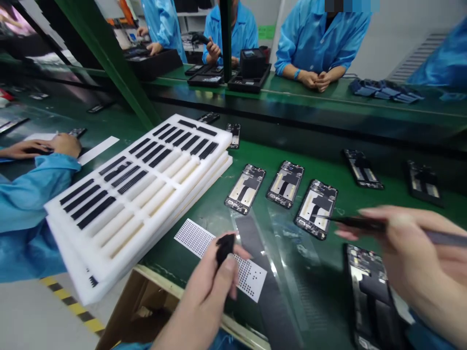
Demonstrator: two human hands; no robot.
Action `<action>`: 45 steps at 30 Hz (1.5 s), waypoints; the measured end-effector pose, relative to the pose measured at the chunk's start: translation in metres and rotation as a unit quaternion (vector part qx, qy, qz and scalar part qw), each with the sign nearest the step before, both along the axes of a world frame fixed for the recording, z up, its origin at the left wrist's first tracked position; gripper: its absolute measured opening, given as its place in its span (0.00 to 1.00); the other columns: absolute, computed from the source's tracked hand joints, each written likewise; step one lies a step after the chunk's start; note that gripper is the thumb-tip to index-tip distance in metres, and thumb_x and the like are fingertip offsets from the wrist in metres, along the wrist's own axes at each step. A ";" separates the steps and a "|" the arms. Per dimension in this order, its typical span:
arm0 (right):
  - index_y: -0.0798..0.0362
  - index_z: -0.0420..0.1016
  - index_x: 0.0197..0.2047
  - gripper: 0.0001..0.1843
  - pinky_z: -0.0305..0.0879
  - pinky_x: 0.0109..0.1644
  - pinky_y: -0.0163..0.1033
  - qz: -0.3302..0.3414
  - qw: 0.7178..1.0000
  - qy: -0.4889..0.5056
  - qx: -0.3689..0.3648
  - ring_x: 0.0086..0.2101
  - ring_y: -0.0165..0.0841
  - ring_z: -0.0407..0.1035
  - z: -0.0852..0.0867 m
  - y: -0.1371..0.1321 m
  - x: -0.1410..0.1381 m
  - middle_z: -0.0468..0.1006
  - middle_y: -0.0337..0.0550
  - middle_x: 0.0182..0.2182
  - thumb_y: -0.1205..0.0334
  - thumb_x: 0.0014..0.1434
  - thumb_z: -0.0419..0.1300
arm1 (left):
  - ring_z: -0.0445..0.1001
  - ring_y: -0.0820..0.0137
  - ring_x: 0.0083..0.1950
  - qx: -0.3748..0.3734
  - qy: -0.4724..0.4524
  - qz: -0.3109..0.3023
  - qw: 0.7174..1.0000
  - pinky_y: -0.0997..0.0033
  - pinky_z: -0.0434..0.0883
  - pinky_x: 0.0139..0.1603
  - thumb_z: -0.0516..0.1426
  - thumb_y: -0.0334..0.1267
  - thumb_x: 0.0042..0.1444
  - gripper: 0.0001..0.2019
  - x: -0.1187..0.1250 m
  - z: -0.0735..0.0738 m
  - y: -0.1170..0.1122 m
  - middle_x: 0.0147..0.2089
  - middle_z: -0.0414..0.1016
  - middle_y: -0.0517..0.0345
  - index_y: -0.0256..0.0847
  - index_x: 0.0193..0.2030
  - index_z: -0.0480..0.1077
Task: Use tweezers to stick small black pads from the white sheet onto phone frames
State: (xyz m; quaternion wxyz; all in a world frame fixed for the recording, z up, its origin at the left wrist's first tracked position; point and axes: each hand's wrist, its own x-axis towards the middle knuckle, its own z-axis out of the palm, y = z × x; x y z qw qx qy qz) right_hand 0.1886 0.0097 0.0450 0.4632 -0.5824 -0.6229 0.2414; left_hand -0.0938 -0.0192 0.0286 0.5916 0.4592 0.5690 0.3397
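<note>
Pinched in the fingers of my left hand (213, 279) is a small black piece (225, 249), partly covered by the thumb. Below that hand lies a white sheet of black dots (250, 279). Black tweezers (357, 222) sit in my right hand (412, 253), their thin tip over an opened phone (316, 209); whether it touches cannot be told. Two similar phones, a middle one (285, 184) and a left one (245, 189), line up beside it. Under my right wrist, a nearer phone (368, 291) is partly hidden.
Stacked white foam trays (146, 180) with black strips in some slots stand at left. A dark strip (262, 272) crosses the green bench. More phones (363, 168) lie farther back. A co-worker's sleeve (40, 194) is at left; people in blue stand behind the green post (109, 53).
</note>
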 end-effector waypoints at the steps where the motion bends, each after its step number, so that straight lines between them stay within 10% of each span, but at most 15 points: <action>1: 0.43 0.83 0.40 0.12 0.81 0.41 0.41 0.013 0.999 -0.003 -0.029 0.35 0.41 0.82 -0.005 0.009 -0.007 0.86 0.44 0.38 0.54 0.69 0.58 | 0.70 0.71 0.35 0.042 0.091 0.006 0.995 0.69 0.71 0.41 0.47 0.47 0.72 0.20 -0.014 -0.007 -0.006 0.47 0.75 0.53 0.44 0.65 0.60; 4: 0.48 0.83 0.38 0.16 0.80 0.37 0.37 0.174 0.976 0.010 -0.131 0.32 0.36 0.81 -0.030 0.022 -0.039 0.85 0.44 0.37 0.52 0.70 0.56 | 0.74 0.66 0.50 0.209 0.329 -0.064 0.918 0.69 0.72 0.47 0.46 0.33 0.70 0.21 -0.046 -0.033 -0.027 0.56 0.74 0.49 0.45 0.68 0.59; 8: 0.50 0.79 0.45 0.12 0.77 0.42 0.32 0.309 0.935 0.012 -0.172 0.36 0.32 0.80 -0.059 0.015 -0.059 0.84 0.43 0.39 0.60 0.72 0.54 | 0.72 0.62 0.47 0.397 0.534 -0.203 0.718 0.62 0.70 0.46 0.44 0.22 0.61 0.29 -0.051 -0.055 -0.044 0.67 0.69 0.50 0.43 0.67 0.65; 11: 0.49 0.79 0.44 0.11 0.75 0.43 0.31 0.328 0.931 -0.009 -0.158 0.36 0.32 0.80 -0.063 0.008 -0.052 0.84 0.42 0.37 0.65 0.71 0.54 | 0.69 0.63 0.42 0.415 0.552 -0.291 0.662 0.61 0.69 0.41 0.45 0.24 0.62 0.29 -0.039 -0.053 -0.044 0.73 0.61 0.57 0.46 0.67 0.66; 22: 0.51 0.78 0.46 0.10 0.75 0.44 0.34 0.344 0.927 0.025 -0.144 0.39 0.35 0.80 -0.073 0.004 -0.041 0.84 0.46 0.38 0.67 0.69 0.56 | 0.71 0.63 0.44 0.383 0.540 -0.377 0.647 0.62 0.73 0.39 0.48 0.23 0.58 0.32 -0.029 -0.051 -0.034 0.66 0.71 0.57 0.44 0.70 0.61; 45: 0.51 0.76 0.53 0.14 0.75 0.47 0.40 0.376 0.918 0.063 -0.106 0.44 0.36 0.78 -0.078 0.010 -0.037 0.83 0.48 0.43 0.72 0.69 0.55 | 0.75 0.67 0.41 0.403 0.523 -0.354 0.663 0.65 0.73 0.35 0.44 0.21 0.61 0.30 -0.023 -0.050 -0.026 0.56 0.79 0.60 0.39 0.69 0.62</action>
